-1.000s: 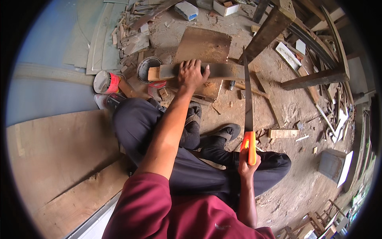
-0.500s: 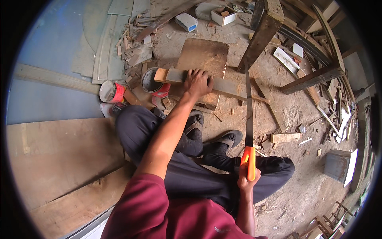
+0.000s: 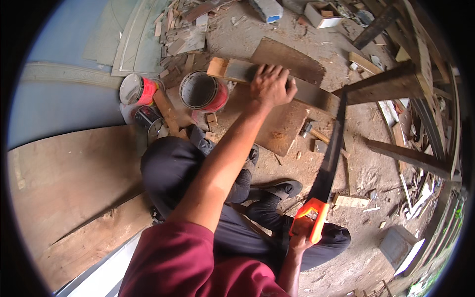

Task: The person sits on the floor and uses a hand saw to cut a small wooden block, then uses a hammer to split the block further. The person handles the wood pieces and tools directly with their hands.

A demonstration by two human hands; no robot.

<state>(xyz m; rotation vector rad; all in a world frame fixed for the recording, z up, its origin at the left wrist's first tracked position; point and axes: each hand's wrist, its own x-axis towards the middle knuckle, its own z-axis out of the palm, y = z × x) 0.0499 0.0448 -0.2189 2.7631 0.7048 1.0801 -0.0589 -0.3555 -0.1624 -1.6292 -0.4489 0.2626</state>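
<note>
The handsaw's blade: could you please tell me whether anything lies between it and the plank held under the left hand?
Nothing visible does. The handsaw, gripped by the right hand at its orange handle, reaches with its blade up to the plank itself, right of the left hand pressing the plank down. A hammer lies beside the blade, not across it.
</note>
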